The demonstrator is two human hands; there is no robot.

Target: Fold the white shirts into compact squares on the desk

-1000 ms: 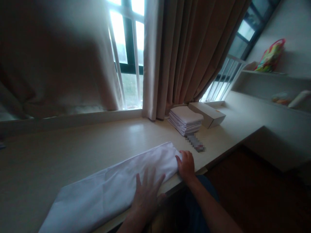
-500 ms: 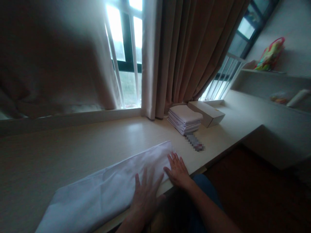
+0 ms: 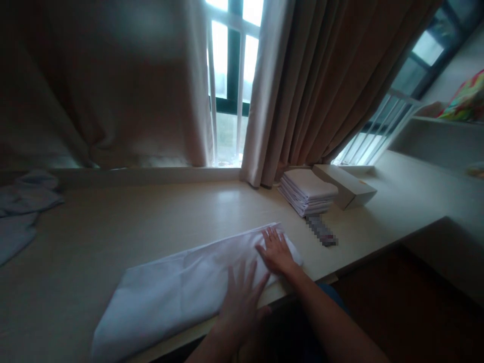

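Observation:
A long white cloth, folded into a strip, lies on the pale table near its front edge. My left hand rests flat on the cloth's near edge, fingers spread. Beside it, my right hand presses flat on the cloth's right end, fingers stretched out. Neither hand holds anything.
A stack of folded white cloths sits at the back right beside a white box. A small blurred object lies in front of the stack. Crumpled cloth lies at the far left. Curtains hang behind.
My right hand let go of the cloth's right end and now lies flat on top of it. The view has shifted left, bringing the crumpled cloth into sight.

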